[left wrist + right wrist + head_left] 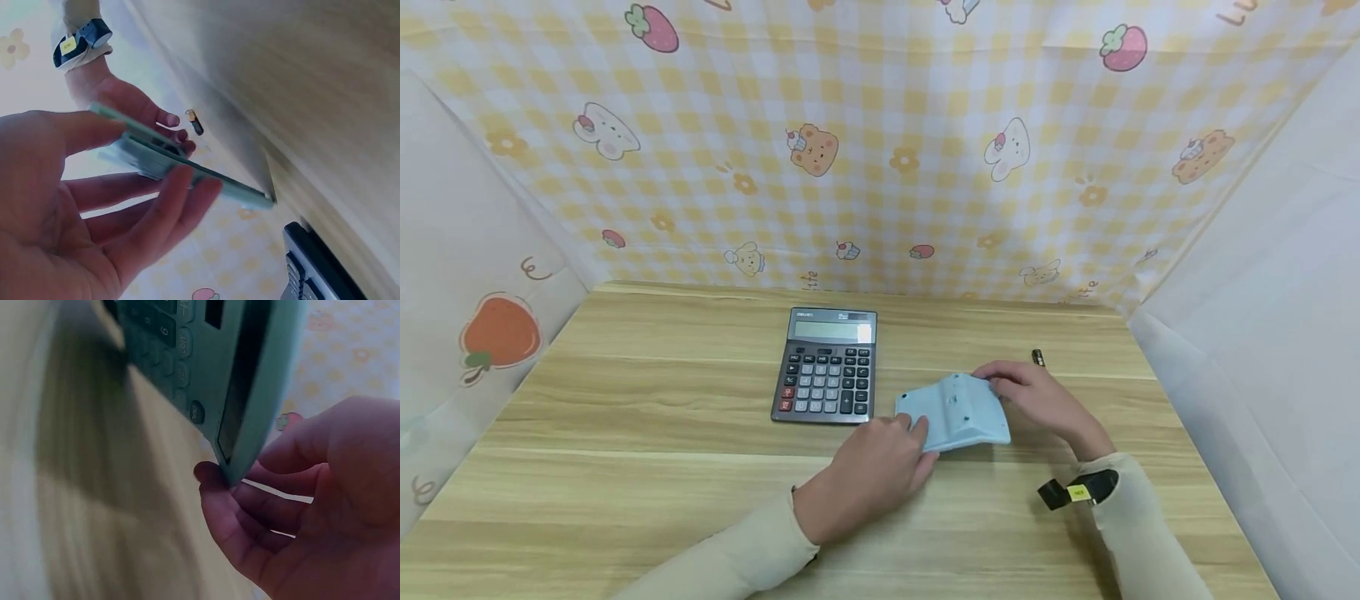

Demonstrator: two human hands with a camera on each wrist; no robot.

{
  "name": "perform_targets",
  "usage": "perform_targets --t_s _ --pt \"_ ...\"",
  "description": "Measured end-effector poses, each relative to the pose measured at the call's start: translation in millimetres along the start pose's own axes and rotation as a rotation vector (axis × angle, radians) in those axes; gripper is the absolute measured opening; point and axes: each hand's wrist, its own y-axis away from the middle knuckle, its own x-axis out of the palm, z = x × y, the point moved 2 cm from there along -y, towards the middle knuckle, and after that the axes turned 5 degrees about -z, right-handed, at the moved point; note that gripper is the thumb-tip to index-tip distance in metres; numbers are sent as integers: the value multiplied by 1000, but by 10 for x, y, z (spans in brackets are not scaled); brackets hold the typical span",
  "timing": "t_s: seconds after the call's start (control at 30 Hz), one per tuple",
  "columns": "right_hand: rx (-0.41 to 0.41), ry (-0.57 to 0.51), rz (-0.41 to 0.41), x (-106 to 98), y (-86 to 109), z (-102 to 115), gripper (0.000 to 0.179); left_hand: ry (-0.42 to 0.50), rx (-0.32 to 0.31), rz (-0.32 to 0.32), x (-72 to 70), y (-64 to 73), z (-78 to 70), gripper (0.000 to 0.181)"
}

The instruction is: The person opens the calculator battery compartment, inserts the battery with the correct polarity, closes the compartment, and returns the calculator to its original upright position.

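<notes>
A light blue calculator (955, 412) is held tilted over the wooden table, its back turned up toward the head camera. My left hand (880, 458) grips its near left edge, thumb on one face and fingers on the other. At the far right corner, my right hand (1033, 396) pinches it between thumb and fingers. In the right wrist view the keys and dark display of the blue calculator (212, 369) face the table side. A dark grey calculator (825, 367) lies face up to the left of both hands.
A small black battery with a copper-coloured end (194, 122) lies on the table (625, 400) just beyond my right hand. Yellow checked cloth (880, 183) hangs along the back edge, and white cloth (1262, 350) lines the right side. Each wrist wears a band.
</notes>
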Motion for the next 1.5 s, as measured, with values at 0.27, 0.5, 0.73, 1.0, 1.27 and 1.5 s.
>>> perform_targets --t_s 0.27,0.5,0.73,1.0,1.27,1.5 --pt "-9 -202 -11 -146 11 95 37 133 5 -113 -55 -20 32 37" --pt "-45 -278 -49 -201 -2 101 40 249 -14 -169 -56 -35 83 35" --pt "-44 -273 -107 -252 -3 165 43 367 -55 -201 -17 -40 146 42" --pt "42 -225 -126 -314 25 186 41 479 -148 -166 38 -38 220 56" --pt "61 -149 -135 -326 24 169 37 587 -266 -64 137 -58 260 64" --pt "26 -143 -149 -297 -12 152 33 621 -313 -21 225 -78 249 70"
